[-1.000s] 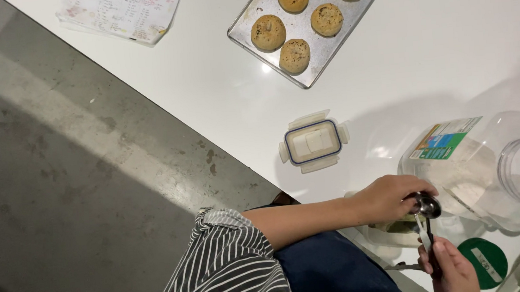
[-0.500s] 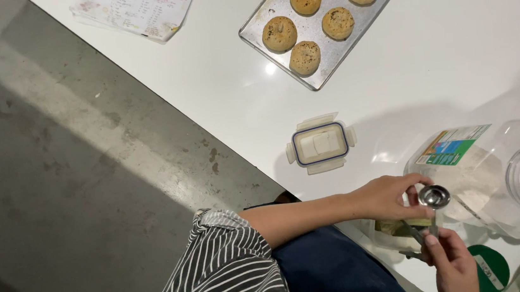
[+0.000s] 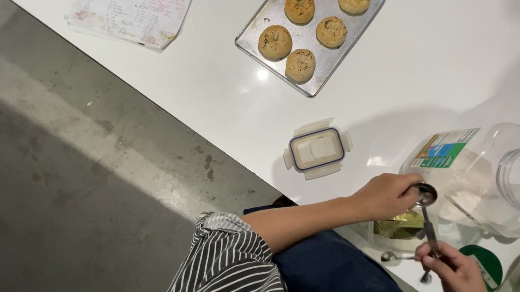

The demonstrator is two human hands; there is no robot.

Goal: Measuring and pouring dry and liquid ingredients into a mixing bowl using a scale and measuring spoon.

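- Left hand (image 3: 387,195) has fingers pinched together on the round bowl of a metal measuring spoon (image 3: 425,195), just beside the tipped clear jar (image 3: 498,177).
- Right hand (image 3: 453,267), low in frame, is clamped on the spoon's handle end; more spoons seem to hang there, hard to tell.
- Spoon sits over tabletop (image 3: 454,51) edge, above a gold-ish packet (image 3: 398,225).
- To do well, prob: keep bowl level, grip handle firm, work over tabletop not lap.
- Nearby: lidded container (image 3: 316,149), baking tray (image 3: 264,53) w/ buns, green lid (image 3: 484,261).
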